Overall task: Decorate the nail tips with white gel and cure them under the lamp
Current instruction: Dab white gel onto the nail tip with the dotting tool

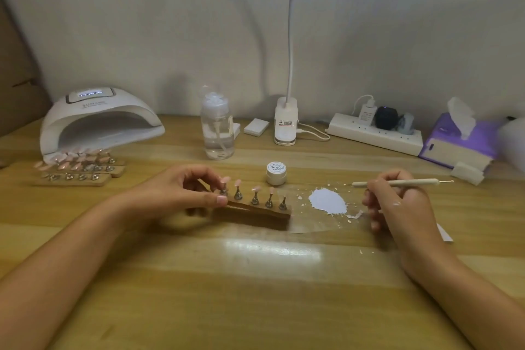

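**Work surface, head view.** The left hand (181, 193) grips the left end of the wooden holder (255, 212), thumb on its near face and curled fingertips at the leftmost of five metal stands. Each stand carries a pink nail tip (255, 188). The right hand (397, 204), fingers curled, holds a dotting tool (406, 182) roughly level, its fine point toward the holder. Between the hands lies a clear sheet (312, 224) bearing a smear of white gel (328, 202). A lidded gel jar (276, 173) stands just behind the holder.

At far left is the curing lamp (96, 122), display lit, with further holders (76, 170) lying just before its mouth. Toward the rear of the table (255, 293) are a pump bottle (217, 128), a clip lamp base (285, 122), a power strip (375, 133) and a tissue box (454, 145).

The left fingers hide the holder's left end. The curing lamp's interior is washed out. The jar label is only partly legible. The right frame edge cuts off a blurred white object (514, 133).
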Available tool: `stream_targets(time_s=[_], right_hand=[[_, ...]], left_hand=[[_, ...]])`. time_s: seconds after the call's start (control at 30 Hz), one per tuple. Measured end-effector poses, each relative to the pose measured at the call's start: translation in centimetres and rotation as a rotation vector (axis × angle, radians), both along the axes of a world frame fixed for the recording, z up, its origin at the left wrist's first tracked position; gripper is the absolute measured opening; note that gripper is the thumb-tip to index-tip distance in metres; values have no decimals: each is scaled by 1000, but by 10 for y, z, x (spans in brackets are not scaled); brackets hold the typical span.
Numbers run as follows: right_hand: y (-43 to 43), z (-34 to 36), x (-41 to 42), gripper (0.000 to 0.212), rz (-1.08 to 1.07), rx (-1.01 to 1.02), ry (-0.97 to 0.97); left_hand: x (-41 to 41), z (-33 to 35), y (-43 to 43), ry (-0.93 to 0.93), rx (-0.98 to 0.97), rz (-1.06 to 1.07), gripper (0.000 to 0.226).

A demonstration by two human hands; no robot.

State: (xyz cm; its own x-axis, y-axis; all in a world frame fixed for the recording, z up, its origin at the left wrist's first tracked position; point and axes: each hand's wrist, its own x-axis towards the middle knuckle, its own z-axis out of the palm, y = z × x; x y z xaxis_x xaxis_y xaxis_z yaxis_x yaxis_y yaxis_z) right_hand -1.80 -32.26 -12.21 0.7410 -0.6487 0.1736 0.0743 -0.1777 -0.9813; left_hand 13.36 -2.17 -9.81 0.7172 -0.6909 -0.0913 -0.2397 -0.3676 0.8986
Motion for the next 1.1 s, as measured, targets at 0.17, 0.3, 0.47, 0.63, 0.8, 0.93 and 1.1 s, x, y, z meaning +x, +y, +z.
stream_targets(time_s=[0.17, 0.3, 0.47, 0.63, 0.8, 0.93, 1.1], right_hand=[[3, 2, -5, 15, -41, -81, -59], [4, 2, -2, 14, 28, -66, 41], [3, 3, -1, 10, 50, -68, 86], [4, 2, -1, 10, 66, -90, 111], [2, 1, 0, 9, 65, -112, 126], [3, 1, 0, 9, 72, -108, 131], [5, 4, 1, 7, 94, -92, 114]], left_hand=[[-5, -10, -14, -184, 24, 180, 26], [-12, -20, -24, -461, 152, 236, 20], [-15, -21, -29, -467, 93, 261, 17], [-16, -22, -29, -417, 12, 242, 7], [-16, -23, -29, -493, -3, 295, 6], [-16, -25, -26, -571, 11, 312, 9], [-20, -26, -27, -786, 119, 327, 10]])
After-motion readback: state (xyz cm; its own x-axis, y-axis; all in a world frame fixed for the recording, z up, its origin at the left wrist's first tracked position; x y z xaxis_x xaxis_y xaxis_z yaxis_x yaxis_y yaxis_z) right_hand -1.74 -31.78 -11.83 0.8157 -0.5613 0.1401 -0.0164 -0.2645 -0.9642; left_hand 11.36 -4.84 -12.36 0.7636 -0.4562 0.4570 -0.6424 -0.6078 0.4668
